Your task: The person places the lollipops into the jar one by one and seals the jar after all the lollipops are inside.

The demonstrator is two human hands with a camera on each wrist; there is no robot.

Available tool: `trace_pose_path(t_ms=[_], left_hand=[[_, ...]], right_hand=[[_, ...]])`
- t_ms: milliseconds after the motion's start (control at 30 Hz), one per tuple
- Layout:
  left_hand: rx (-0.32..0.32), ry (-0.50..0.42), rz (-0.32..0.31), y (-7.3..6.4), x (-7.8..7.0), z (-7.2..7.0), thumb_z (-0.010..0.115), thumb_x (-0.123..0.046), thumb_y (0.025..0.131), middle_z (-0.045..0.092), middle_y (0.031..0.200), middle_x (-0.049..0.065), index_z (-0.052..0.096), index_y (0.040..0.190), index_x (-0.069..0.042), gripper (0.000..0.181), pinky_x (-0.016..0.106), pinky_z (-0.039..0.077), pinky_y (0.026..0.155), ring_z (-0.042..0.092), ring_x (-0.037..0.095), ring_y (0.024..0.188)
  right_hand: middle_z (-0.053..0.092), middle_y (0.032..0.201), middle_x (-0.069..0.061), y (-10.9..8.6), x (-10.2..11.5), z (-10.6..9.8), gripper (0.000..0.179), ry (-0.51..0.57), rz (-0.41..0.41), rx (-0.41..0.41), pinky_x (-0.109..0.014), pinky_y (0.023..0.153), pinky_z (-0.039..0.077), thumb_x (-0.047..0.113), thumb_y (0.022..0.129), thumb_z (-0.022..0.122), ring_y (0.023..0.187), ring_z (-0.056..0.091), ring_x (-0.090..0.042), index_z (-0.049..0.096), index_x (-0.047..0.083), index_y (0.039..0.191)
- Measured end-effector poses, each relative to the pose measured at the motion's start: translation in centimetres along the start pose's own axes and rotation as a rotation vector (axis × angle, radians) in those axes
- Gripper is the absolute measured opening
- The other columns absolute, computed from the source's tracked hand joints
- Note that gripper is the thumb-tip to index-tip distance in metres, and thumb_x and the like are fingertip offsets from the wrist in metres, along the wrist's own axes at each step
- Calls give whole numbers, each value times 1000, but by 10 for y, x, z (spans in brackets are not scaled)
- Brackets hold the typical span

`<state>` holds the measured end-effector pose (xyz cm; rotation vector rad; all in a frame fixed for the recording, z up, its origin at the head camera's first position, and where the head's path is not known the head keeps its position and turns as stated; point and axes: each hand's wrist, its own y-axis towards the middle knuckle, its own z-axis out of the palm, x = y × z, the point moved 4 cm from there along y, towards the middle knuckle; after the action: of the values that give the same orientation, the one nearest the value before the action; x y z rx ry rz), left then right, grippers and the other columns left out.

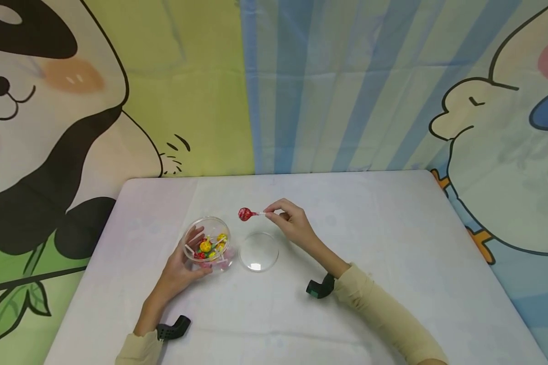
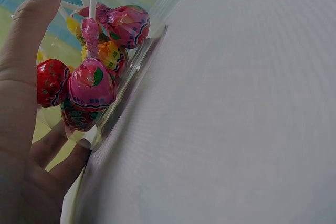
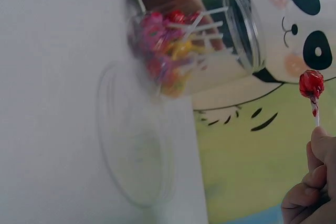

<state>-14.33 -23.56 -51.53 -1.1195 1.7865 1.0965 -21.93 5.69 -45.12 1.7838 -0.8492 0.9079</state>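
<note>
A clear jar [image 1: 208,223] with several wrapped lollipops [image 1: 206,246] stands left of the middle of the table. My left hand [image 1: 182,263] is curled round its side, thumb in front and fingers behind. In the left wrist view, pink, red and yellow wrapped lollipops [image 2: 92,85] show through the wall beside the thumb. My right hand [image 1: 292,223] pinches the white stick of a red lollipop [image 1: 244,214] between thumb and fingertips, its head pointing left toward the jar. In the right wrist view the red lollipop [image 3: 312,84] is upright, apart from the open jar mouth.
A round clear lid [image 1: 259,252] lies flat on the white table [image 1: 370,228], just right of the jar. Black wrist cameras [image 1: 174,328] sit on both forearms. Behind the table hangs a cartoon-printed cloth [image 1: 201,91].
</note>
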Motion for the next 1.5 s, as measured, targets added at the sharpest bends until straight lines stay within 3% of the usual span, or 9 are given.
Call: trace_pose_path(t_ms=[167,367,533,633,867,1033,1167,1300,1500], left_hand=[[-1,-5,8,1,-15,0,84,7,65,35,150,31,20,153,-2,109,8,31,109,39,43,135],[5,-12,46,1,-21,2,84,8,65,34,148,35,19,152,1,109,8,31,109,40,44,135],[14,-17,22,1,-19,3,84,6,65,33,149,35,18,153,1,110,9,31,110,38,46,135],[19,-5,9,1,-19,2,84,5,66,33,150,32,17,153,0,110,8,31,109,37,47,135],[23,11,-12,1,-17,2,85,3,67,34,153,24,17,155,-11,113,8,32,108,37,48,134],[14,18,2,0,-5,2,85,1,67,34,155,20,16,156,-16,114,7,30,109,41,14,141],[-5,31,14,-2,7,2,86,2,66,35,155,18,15,156,-20,117,4,29,106,39,-11,134],[-5,16,33,-1,-6,1,84,7,65,34,153,27,15,156,-11,115,3,30,106,41,0,138],[10,-21,37,1,-21,0,83,7,67,33,149,34,18,152,3,108,8,34,107,43,25,139]], right_hand=[[65,97,-17,4,32,10,13,82,-20,9,-15,52,37,-2,90,62,56,44,-2,68,-1,102],[65,95,-14,8,46,23,11,96,-17,21,-16,49,35,3,92,62,52,39,-4,68,1,101],[66,100,-16,7,49,30,14,134,16,38,-15,63,51,6,94,60,78,63,-16,68,0,103],[66,102,-16,7,52,34,15,130,20,65,-19,74,56,8,95,59,93,66,-25,68,0,105],[68,102,-12,7,59,45,16,107,11,142,-24,73,57,10,96,58,94,65,-13,69,3,106],[69,102,-10,8,62,54,17,74,-44,209,-22,67,54,9,96,58,87,61,-9,70,3,106],[70,100,-10,10,68,65,17,-21,-151,258,-16,66,49,7,95,59,79,58,-9,71,2,106],[71,101,-5,13,74,81,19,-225,-214,359,-11,65,44,10,94,62,75,57,-7,73,6,108],[73,106,3,17,75,103,23,-514,-101,551,-9,60,38,19,95,62,75,59,-5,74,14,114]])
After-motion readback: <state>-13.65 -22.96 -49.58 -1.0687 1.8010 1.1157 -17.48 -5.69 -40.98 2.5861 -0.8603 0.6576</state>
